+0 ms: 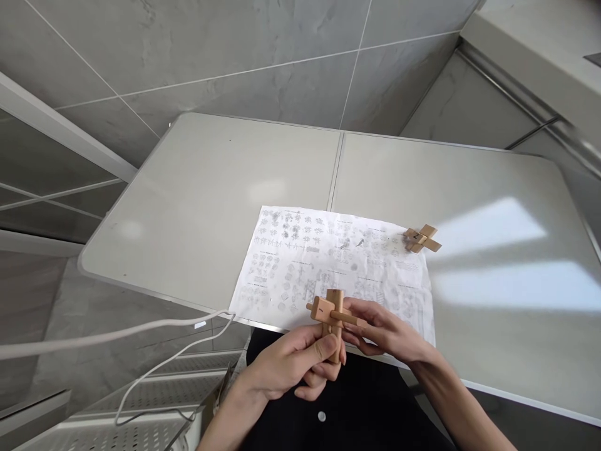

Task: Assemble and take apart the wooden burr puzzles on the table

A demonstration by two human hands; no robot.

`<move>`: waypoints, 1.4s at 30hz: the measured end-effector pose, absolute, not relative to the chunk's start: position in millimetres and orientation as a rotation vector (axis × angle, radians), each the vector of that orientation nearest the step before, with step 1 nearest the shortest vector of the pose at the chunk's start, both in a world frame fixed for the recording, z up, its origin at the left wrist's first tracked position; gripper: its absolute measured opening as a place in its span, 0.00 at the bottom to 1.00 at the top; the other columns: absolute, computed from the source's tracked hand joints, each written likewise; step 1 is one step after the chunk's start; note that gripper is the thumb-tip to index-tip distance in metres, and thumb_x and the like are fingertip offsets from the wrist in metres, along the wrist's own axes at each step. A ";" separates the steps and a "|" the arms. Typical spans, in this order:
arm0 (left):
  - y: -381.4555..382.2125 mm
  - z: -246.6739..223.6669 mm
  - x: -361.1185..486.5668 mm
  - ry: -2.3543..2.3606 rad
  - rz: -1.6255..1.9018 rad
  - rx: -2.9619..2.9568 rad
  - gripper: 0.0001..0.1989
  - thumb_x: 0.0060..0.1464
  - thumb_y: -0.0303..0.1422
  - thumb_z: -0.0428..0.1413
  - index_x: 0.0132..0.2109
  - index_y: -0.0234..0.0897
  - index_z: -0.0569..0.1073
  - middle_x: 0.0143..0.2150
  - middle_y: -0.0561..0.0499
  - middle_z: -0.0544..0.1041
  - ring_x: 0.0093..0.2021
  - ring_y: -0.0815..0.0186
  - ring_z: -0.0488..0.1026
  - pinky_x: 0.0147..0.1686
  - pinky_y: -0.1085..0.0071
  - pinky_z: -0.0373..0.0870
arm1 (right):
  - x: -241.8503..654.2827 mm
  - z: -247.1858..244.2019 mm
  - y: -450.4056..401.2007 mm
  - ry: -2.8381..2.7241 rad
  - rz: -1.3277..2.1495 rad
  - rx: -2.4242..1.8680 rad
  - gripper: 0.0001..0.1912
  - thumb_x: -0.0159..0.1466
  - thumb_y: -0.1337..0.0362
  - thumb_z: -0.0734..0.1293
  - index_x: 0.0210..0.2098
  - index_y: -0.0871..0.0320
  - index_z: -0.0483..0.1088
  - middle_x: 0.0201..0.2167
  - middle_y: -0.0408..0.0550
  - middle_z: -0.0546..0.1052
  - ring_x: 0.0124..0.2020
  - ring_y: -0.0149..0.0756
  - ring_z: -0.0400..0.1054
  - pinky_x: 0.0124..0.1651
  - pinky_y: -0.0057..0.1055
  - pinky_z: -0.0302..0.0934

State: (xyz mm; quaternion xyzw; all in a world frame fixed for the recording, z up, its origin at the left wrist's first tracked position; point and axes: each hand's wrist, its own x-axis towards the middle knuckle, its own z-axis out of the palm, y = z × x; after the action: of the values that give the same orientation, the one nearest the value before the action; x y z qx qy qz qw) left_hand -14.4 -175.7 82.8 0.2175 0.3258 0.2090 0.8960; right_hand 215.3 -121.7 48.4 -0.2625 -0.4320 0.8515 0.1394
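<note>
A wooden interlocking puzzle of crossed blocks and a thin round rod is held up over the near edge of the table. My left hand is closed around its lower block, thumb pressed on the front. From the right, my right hand has its fingers bent around the side of the puzzle by the rod, thumb side up. Parts of its fingertips are hidden behind the wood. Beneath lies a creased instruction sheet printed with small grey diagrams.
Another wooden cross-shaped puzzle rests at the sheet's right edge. The white folding table has a seam down its middle. A white cable runs past its front left edge. Grey tiled wall stands behind.
</note>
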 end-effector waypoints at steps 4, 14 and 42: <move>-172.7 81.3 -13.6 0.647 0.430 0.462 0.25 0.66 0.55 0.60 0.38 0.36 0.69 0.23 0.64 0.54 0.16 0.80 0.46 0.12 0.80 0.48 | 218.9 49.2 -122.3 -1.251 2.507 -0.751 0.16 0.78 0.49 0.65 0.44 0.56 0.70 0.28 0.37 0.65 0.19 0.21 0.44 0.20 0.24 0.40; -169.3 69.0 -18.7 0.596 0.432 0.476 0.26 0.65 0.55 0.61 0.40 0.32 0.73 0.23 0.62 0.59 0.17 0.79 0.52 0.12 0.81 0.58 | 221.0 42.5 -121.7 -1.276 2.507 -0.663 0.18 0.77 0.48 0.65 0.43 0.58 0.71 0.29 0.40 0.69 0.20 0.23 0.49 0.21 0.26 0.42; -136.4 25.4 -78.2 1.969 0.938 1.373 0.16 0.68 0.43 0.55 0.33 0.39 0.69 0.23 0.58 0.62 0.24 0.70 0.59 0.26 0.74 0.59 | 271.4 35.8 -131.3 -0.106 1.762 -1.105 0.09 0.71 0.61 0.75 0.38 0.56 0.72 0.33 0.39 0.66 0.21 0.23 0.47 0.23 0.20 0.63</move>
State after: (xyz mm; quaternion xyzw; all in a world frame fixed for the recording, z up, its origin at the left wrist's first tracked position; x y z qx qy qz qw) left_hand -78.2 -136.4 25.4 0.5116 0.7339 0.3495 0.2784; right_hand 271.4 -131.3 35.8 -0.4579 -0.0439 0.7303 0.5050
